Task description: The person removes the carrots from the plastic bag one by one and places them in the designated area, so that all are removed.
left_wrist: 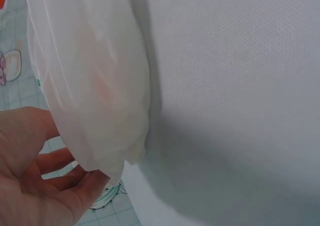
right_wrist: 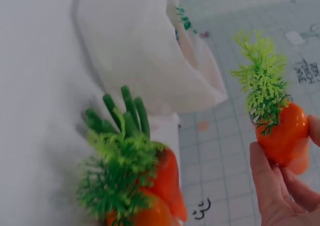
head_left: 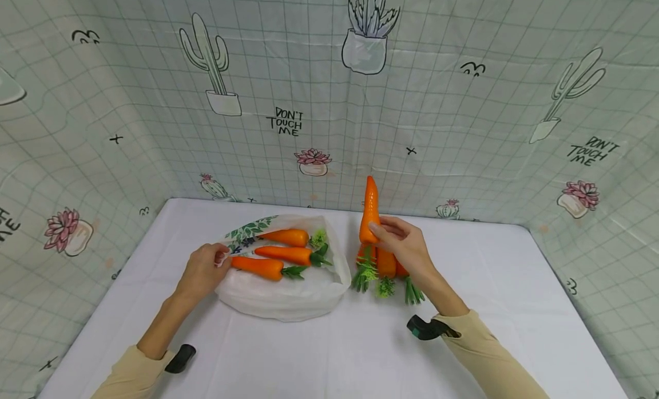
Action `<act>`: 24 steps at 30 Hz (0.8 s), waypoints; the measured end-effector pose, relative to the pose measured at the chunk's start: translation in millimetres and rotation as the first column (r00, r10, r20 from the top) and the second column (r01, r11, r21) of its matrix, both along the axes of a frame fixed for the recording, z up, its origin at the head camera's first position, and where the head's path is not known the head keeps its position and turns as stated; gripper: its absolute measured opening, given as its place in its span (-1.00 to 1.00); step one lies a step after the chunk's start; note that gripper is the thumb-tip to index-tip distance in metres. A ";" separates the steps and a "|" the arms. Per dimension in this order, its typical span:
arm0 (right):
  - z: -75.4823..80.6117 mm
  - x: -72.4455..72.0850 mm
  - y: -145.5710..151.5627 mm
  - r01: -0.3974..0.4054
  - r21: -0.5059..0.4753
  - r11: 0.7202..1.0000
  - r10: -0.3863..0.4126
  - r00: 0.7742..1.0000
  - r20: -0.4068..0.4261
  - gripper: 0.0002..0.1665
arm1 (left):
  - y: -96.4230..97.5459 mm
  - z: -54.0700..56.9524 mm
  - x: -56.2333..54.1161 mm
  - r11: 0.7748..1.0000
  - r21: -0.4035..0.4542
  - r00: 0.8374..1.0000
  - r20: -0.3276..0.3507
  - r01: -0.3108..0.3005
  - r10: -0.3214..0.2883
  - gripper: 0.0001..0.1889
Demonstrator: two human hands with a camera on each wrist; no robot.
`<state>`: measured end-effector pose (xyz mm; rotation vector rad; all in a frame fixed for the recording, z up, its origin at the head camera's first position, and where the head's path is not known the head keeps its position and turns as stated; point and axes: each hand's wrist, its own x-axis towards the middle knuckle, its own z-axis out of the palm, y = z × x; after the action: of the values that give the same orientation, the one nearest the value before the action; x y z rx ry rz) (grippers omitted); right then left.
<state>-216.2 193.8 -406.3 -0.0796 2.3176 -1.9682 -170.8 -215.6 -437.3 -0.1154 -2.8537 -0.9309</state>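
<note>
Orange, the held carrot (head_left: pixel 369 211) is gripped at its thick end between thumb and fingers of the right hand (head_left: pixel 408 247), seemingly for firm purchase, tip pointing away. Loose carrots (head_left: pixel 385 264) are found just below those fingers. The white bag (head_left: pixel 285 306) is pinched at its rim by the left hand (head_left: pixel 201 273), apparently to spread its mouth; three bagged carrots (head_left: pixel 283 255) are seen just beyond its fingers.
</note>
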 end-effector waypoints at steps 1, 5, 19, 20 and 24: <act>-0.6 0.6 3.6 0.008 0.004 1.000 -0.008 1.000 0.004 -0.27 | -0.1 0.2 0.0 1.000 0.002 1.000 -0.002 -0.002 0.002 -0.78; -2.9 3.1 17.9 0.053 0.024 0.998 -0.054 0.998 0.026 -0.25 | -0.6 1.1 0.4 1.000 0.012 1.000 0.001 -0.007 0.007 -0.77; -17.6 15.8 63.0 0.161 0.075 0.984 -0.166 0.984 0.066 -0.16 | -2.9 0.1 0.6 1.000 0.029 1.000 0.004 -0.009 0.009 -0.77; -19.1 16.5 66.1 0.164 0.074 0.984 -0.169 0.983 0.067 -0.15 | -3.0 0.0 0.6 1.000 0.030 1.000 0.002 -0.009 0.009 -0.77; -24.1 20.5 77.6 0.174 0.084 0.981 -0.180 0.981 0.067 -0.14 | -3.3 -0.5 1.0 0.999 0.034 1.000 -0.005 -0.010 0.010 -0.76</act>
<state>-195.7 271.4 -430.4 0.2100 2.4254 -1.9164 -169.9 -218.9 -437.8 -0.0993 -2.8295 -0.9754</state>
